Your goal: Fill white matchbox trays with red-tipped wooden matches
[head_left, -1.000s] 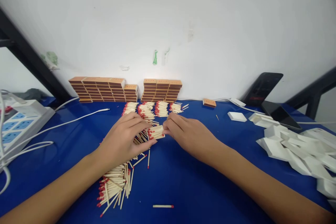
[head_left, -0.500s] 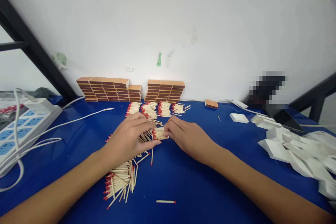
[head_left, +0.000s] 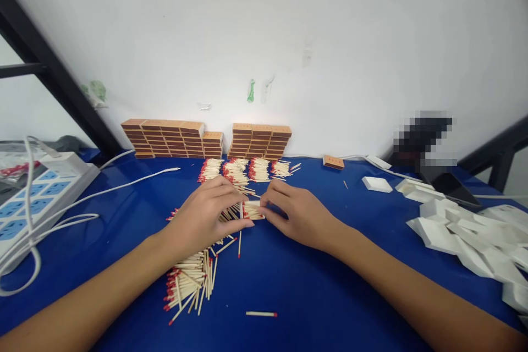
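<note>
A small white matchbox tray (head_left: 252,210) with red-headed matches lying in it rests on the blue table, between my hands. My left hand (head_left: 208,212) grips its left end, thumb along the near side and fingers on the far side. At the right end, the bent fingers and thumb of my right hand (head_left: 295,209) touch the tray and the match ends. Whether a loose match is pinched there I cannot make out. Under and below my left hand spreads a heap of loose matches (head_left: 187,280), partly covered by the hand. One single match (head_left: 262,314) lies nearer to me.
Brown matchboxes (head_left: 165,140) stand in stacks against the wall, with a second stack (head_left: 259,142) beside them. Several match bundles (head_left: 259,170) lie before these. One matchbox (head_left: 333,162) lies apart. White trays (head_left: 457,228) pile up at right; a power strip (head_left: 41,192) with cables is at left.
My right hand's fingers have shifted slightly and opened a little at the tray's right end, the thumb now lower. My left hand keeps its hold on the tray.
</note>
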`<act>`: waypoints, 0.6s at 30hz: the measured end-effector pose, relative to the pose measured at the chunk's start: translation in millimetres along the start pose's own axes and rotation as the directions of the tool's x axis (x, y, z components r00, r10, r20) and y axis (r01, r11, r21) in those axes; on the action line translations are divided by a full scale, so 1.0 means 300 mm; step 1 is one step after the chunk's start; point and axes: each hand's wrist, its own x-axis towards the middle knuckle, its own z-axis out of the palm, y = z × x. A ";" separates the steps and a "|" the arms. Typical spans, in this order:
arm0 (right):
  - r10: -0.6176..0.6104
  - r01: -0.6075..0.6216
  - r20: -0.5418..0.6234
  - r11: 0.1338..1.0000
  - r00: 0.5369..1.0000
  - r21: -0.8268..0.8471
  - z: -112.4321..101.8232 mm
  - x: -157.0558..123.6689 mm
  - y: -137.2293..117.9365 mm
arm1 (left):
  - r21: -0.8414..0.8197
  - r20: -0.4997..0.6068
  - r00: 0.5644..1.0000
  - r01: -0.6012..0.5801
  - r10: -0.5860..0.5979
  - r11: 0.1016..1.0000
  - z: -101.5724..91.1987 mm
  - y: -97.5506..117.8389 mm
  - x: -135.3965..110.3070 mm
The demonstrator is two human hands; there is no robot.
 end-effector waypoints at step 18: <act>0.402 -0.404 -0.076 0.915 0.912 -0.007 -0.005 -0.006 0.215 | -0.020 0.051 0.998 0.035 -0.034 0.999 -0.004 0.021 -0.002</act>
